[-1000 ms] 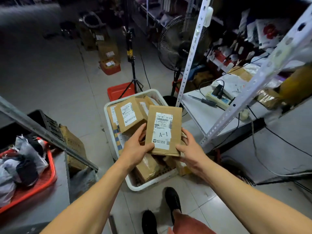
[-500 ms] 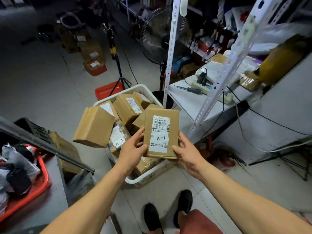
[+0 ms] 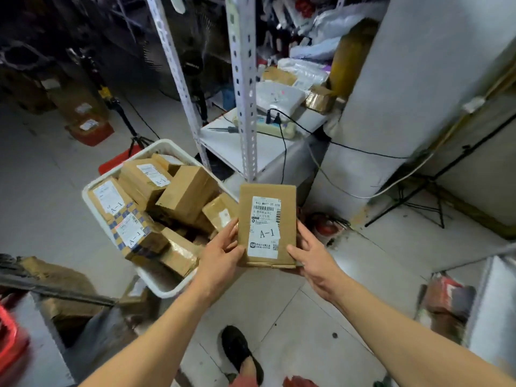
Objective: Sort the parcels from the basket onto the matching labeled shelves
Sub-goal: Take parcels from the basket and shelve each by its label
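The white perforated-steel shelf rack (image 3: 242, 88) now stands nearer the middle of the view than half a second ago, its low white shelf board (image 3: 231, 148) carrying a cream power strip (image 3: 272, 128) with black plugs and a dark-handled screwdriver (image 3: 223, 129). To its left on the pale tiled floor (image 3: 321, 317) sits the white plastic slatted basket (image 3: 156, 280), which has slid toward the left of the frame and is piled with brown cardboard parcels; one of them, a brown box with a white label marked A-1 (image 3: 110, 198), lies at the basket's left edge. The flat brown cardboard parcel with a white shipping label reading A-1 (image 3: 267, 226) is held upright in the air to the right of the basket and in front of the rack's lower shelf, no longer over the basket as before. The left hand (image 3: 223, 255) grips its lower left edge with the thumb on the front face, and the right hand (image 3: 312, 258) holds its lower right edge, fingers wrapped behind. A black shoe (image 3: 240, 353) shows on the floor below.
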